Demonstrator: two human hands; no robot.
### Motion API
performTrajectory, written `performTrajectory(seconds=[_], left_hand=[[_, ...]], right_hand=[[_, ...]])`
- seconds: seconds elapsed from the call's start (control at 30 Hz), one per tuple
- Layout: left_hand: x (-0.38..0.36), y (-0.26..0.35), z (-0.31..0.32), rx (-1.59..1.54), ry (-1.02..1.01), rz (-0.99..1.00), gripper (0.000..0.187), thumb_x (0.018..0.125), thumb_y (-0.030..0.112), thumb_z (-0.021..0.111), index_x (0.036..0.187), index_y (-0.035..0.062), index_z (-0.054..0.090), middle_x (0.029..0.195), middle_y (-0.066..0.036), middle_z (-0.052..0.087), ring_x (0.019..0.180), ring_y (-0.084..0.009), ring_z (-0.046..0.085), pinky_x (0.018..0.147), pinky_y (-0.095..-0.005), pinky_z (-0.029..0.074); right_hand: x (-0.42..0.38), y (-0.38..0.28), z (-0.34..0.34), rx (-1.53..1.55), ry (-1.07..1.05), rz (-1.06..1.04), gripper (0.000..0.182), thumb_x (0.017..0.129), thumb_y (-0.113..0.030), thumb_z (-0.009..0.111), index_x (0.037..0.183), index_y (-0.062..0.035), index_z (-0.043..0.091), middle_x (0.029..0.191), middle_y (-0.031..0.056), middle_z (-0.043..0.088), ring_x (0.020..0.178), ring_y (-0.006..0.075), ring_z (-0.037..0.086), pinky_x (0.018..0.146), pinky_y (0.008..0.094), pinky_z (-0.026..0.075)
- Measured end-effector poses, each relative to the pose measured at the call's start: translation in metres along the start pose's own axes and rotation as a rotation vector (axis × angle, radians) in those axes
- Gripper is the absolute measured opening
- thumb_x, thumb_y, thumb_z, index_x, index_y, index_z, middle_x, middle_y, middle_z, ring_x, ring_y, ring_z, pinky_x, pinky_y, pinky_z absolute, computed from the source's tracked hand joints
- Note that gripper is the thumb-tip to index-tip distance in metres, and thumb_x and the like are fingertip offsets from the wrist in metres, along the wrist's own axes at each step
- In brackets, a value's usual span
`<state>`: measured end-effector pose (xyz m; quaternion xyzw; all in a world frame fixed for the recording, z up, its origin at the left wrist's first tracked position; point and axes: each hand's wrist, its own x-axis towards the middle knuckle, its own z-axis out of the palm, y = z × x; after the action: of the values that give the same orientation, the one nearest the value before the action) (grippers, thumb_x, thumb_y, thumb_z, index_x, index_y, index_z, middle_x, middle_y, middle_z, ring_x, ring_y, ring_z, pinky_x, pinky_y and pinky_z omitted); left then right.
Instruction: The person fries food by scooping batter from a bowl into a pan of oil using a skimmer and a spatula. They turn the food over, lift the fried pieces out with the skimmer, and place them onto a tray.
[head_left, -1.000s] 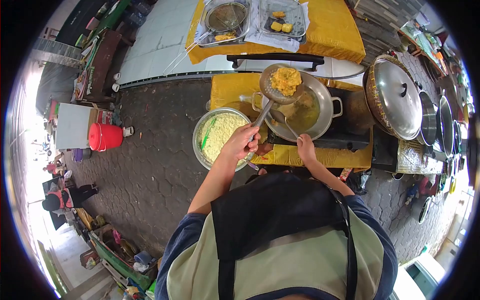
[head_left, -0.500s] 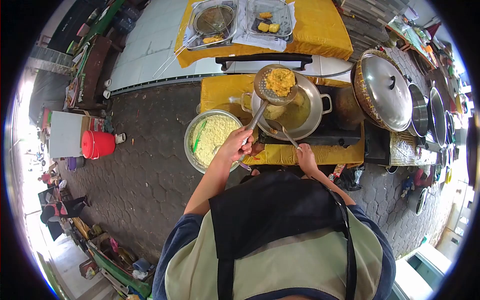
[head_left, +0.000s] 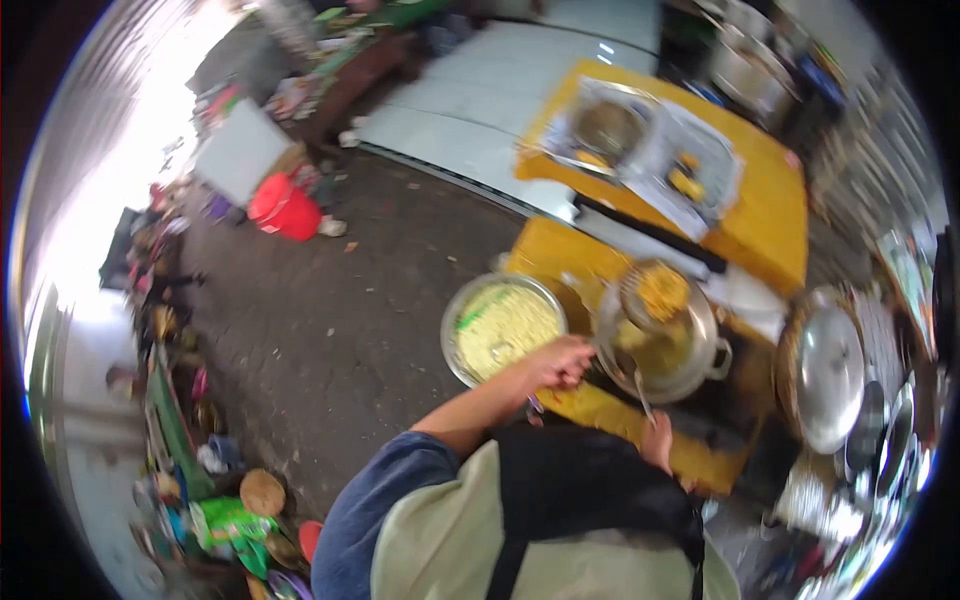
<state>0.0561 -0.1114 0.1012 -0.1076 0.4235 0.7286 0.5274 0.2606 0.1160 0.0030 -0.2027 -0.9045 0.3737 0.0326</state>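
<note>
My left hand (head_left: 565, 362) is closed around the handle of a skimmer (head_left: 632, 305), whose bowl sits over the far side of the frying pan (head_left: 714, 335). Golden fritters (head_left: 663, 290) lie in the skimmer. Lower right, my right hand (head_left: 657, 440) grips a long-handled metal spoon (head_left: 642, 388); its head reaches into the oil (head_left: 665, 362). Beneath the skimmer, the pan's contents are partly hidden. Left of the pan stands a metal bowl (head_left: 449, 340) of pale yellow batter-like mixture (head_left: 515, 325) with a green strip in it. Motion blur softens the view.
On a yellow-covered table (head_left: 765, 215) ahead are a tray with a strainer (head_left: 607, 132) and a tray with fried pieces (head_left: 686, 184). A large lidded pot (head_left: 825, 370) stands right of the pan. A red bucket (head_left: 284, 207) sits on the floor at left.
My view has turned, so the scene sits tilted and farther right. The skimmer with the fritters remains over the pan in my left hand, and the spoon remains in my right.
</note>
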Motion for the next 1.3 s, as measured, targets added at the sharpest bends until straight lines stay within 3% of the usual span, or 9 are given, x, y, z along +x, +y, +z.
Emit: performTrajectory(seconds=[0.07,0.2,0.33,0.43,0.5,0.73,0.97,1.1,1.3], left_hand=[[-0.004,0.005,0.007,0.062,0.051,0.087,0.014,0.082,0.014,0.054,0.079,0.0068,0.043,0.060,-0.002,0.042,0.039,-0.0067,0.032,0.033,-0.0219,0.023],[0.020,-0.020,-0.003,0.143,0.139,0.070,0.015,0.081,0.016,0.054,0.074,0.0065,0.045,0.055,-0.002,0.040,0.038,-0.0082,0.034,0.030,-0.0228,0.023],[0.016,-0.033,-0.011,0.039,0.217,-0.115,0.015,0.082,0.014,0.053,0.071,0.0083,0.045,0.052,-0.003,0.040,0.039,-0.0091,0.035,0.033,-0.0234,0.026],[0.015,-0.042,-0.031,-0.108,-0.004,-0.166,0.024,0.082,0.020,0.053,0.064,0.0080,0.042,0.049,-0.001,0.035,0.040,-0.0095,0.030,0.037,-0.0232,0.023],[-0.007,-0.023,-0.013,0.002,-0.007,-0.088,0.025,0.084,0.019,0.049,0.063,0.0070,0.042,0.047,0.000,0.031,0.041,-0.0092,0.028,0.036,-0.0241,0.022],[-0.014,0.004,0.010,0.213,-0.005,-0.001,0.016,0.085,0.017,0.051,0.077,0.0061,0.042,0.064,-0.001,0.042,0.042,-0.0067,0.033,0.036,-0.0240,0.026],[0.008,-0.018,-0.022,0.046,0.007,-0.281,0.013,0.085,0.013,0.051,0.076,0.0055,0.044,0.062,-0.001,0.043,0.042,-0.0062,0.032,0.040,-0.0222,0.026],[-0.005,0.020,-0.045,-0.072,-0.170,-0.288,0.011,0.084,0.013,0.052,0.079,0.0063,0.044,0.063,0.001,0.043,0.042,-0.0032,0.032,0.039,-0.0199,0.024],[-0.043,0.158,-0.044,0.131,-0.021,0.040,0.012,0.080,0.010,0.054,0.076,0.0055,0.043,0.057,0.001,0.040,0.039,-0.0039,0.032,0.036,-0.0198,0.026]], right_hand=[[0.004,0.029,0.018,0.032,0.065,-0.084,0.014,0.079,-0.007,0.046,0.090,-0.0001,0.051,0.087,0.0199,0.050,0.085,0.0378,0.047,0.075,0.0412,0.039],[0.008,0.042,0.016,0.042,0.079,-0.221,0.015,0.077,-0.008,0.048,0.089,0.0017,0.049,0.084,0.0213,0.050,0.080,0.0389,0.047,0.071,0.0425,0.039],[0.019,0.051,0.019,-0.008,0.034,-0.186,0.016,0.077,-0.011,0.049,0.087,0.0017,0.050,0.084,0.0214,0.049,0.081,0.0391,0.047,0.071,0.0424,0.039],[0.015,0.030,0.009,0.026,0.023,-0.127,0.015,0.078,-0.012,0.050,0.085,0.0011,0.051,0.084,0.0218,0.050,0.081,0.0392,0.047,0.071,0.0426,0.039],[0.013,0.023,0.006,0.061,0.031,-0.079,0.014,0.077,-0.010,0.051,0.085,0.0009,0.051,0.082,0.0212,0.051,0.080,0.0398,0.048,0.072,0.0428,0.039],[0.011,0.008,-0.005,-0.006,-0.052,0.020,0.017,0.081,-0.012,0.048,0.093,0.0006,0.047,0.089,0.0211,0.049,0.085,0.0384,0.047,0.074,0.0421,0.039],[0.010,0.009,-0.003,-0.003,-0.028,0.063,0.019,0.081,-0.015,0.047,0.092,0.0005,0.048,0.090,0.0218,0.049,0.085,0.0392,0.049,0.073,0.0434,0.040],[0.009,0.016,0.004,0.006,-0.029,0.111,0.019,0.080,-0.014,0.047,0.092,0.0005,0.049,0.090,0.0218,0.051,0.084,0.0391,0.050,0.073,0.0433,0.040],[0.007,0.010,0.005,-0.003,0.011,0.134,0.019,0.077,-0.013,0.049,0.091,-0.0001,0.050,0.089,0.0217,0.052,0.084,0.0391,0.050,0.073,0.0436,0.041]])
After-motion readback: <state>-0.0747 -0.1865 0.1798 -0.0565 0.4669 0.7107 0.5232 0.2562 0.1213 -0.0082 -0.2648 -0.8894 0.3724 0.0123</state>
